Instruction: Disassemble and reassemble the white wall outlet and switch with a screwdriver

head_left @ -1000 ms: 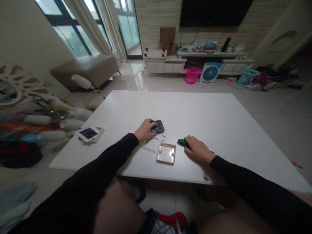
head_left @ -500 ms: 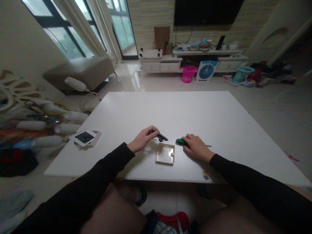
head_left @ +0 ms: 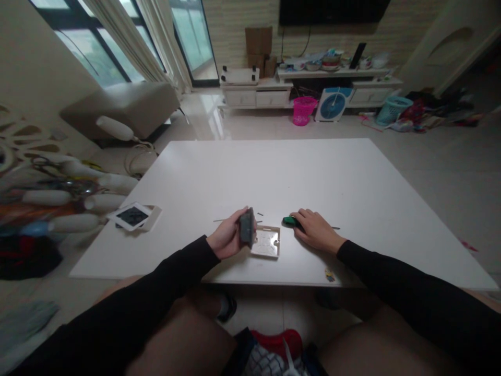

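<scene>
My left hand (head_left: 229, 235) is closed around a dark grey block-shaped part (head_left: 246, 228), which it holds tilted up on edge over the left side of a shallow white square plastic box (head_left: 266, 242). The box lies open side up near the table's front edge. To its right, my right hand (head_left: 316, 230) is closed over a green-handled screwdriver (head_left: 290, 222) resting on the table; its thin shaft shows past the hand. Small screws (head_left: 260, 214) lie just behind the box. Left of them is a thin rod (head_left: 218, 220), partly hidden by my left hand.
On the left of the white table (head_left: 274, 172) a white-framed panel with a dark centre (head_left: 133, 215) leans on another white piece. A small yellow sticker (head_left: 329, 275) is at the front edge. Cluttered goods (head_left: 70, 198) stand beyond the left edge.
My left hand has turned the dark part from lying low and slanted to upright on edge, moving it slightly nearer the box. My right hand stays on the screwdriver. The view has tilted slightly.
</scene>
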`<state>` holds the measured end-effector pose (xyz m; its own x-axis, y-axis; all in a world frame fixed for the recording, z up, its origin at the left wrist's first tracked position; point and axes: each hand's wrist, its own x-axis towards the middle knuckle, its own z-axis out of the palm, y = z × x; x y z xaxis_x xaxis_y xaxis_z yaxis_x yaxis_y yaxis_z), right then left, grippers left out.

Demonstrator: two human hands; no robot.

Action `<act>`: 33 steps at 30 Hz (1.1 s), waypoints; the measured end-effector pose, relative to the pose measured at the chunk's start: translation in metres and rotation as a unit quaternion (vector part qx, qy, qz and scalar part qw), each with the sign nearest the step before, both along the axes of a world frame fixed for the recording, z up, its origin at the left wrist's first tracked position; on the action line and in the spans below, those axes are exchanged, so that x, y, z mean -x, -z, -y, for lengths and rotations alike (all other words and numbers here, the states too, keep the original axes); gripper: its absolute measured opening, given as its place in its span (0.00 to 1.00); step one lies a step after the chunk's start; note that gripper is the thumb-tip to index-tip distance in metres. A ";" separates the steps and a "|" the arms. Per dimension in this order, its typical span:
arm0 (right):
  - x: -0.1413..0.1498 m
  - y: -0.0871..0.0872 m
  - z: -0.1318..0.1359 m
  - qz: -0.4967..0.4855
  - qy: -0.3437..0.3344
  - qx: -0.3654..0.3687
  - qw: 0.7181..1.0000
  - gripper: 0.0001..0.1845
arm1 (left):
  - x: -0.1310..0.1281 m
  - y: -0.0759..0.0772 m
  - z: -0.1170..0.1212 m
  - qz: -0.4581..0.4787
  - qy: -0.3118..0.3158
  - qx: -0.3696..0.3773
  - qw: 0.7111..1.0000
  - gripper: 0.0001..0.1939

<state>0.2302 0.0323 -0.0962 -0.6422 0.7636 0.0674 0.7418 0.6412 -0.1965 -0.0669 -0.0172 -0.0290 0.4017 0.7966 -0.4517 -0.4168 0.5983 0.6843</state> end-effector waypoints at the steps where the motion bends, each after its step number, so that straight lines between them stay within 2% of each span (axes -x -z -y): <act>1: 0.000 0.000 0.000 -0.002 0.000 0.000 1.000 0.18 | 0.000 -0.003 0.000 0.004 -0.001 -0.005 1.000 0.21; 6: 0.000 -0.001 0.001 -0.001 -0.002 -0.002 1.000 0.20 | 0.001 -0.013 0.000 0.105 0.000 0.003 0.995 0.24; 13: 0.000 0.000 0.001 0.004 -0.018 -0.019 1.000 0.21 | -0.001 -0.013 0.005 0.214 0.020 0.045 0.976 0.27; 15: -0.001 -0.001 0.001 -0.001 -0.019 -0.022 1.000 0.22 | -0.003 -0.014 0.008 0.209 -0.011 0.078 0.975 0.28; 18: -0.001 -0.002 0.001 -0.006 -0.024 -0.020 0.999 0.21 | -0.006 -0.017 0.012 0.166 -0.094 0.136 0.972 0.24; 20: -0.002 -0.002 0.001 -0.006 -0.028 -0.018 0.999 0.20 | -0.007 -0.017 0.015 0.145 -0.109 0.158 0.971 0.25; 24: -0.004 -0.003 -0.001 -0.010 -0.035 -0.011 0.999 0.21 | -0.007 -0.015 0.019 0.127 -0.064 0.170 0.975 0.27; 27: -0.002 -0.007 -0.001 -0.031 -0.035 -0.012 0.999 0.22 | -0.006 -0.010 0.022 0.145 -0.001 0.161 0.976 0.32; 30: 0.004 -0.018 0.004 -0.099 -0.051 -0.012 0.994 0.20 | -0.006 -0.005 0.026 0.182 0.061 0.127 0.973 0.36; 33: 0.015 -0.034 0.019 -0.210 -0.090 0.017 0.973 0.22 | -0.009 -0.002 0.030 0.212 0.088 0.093 0.969 0.28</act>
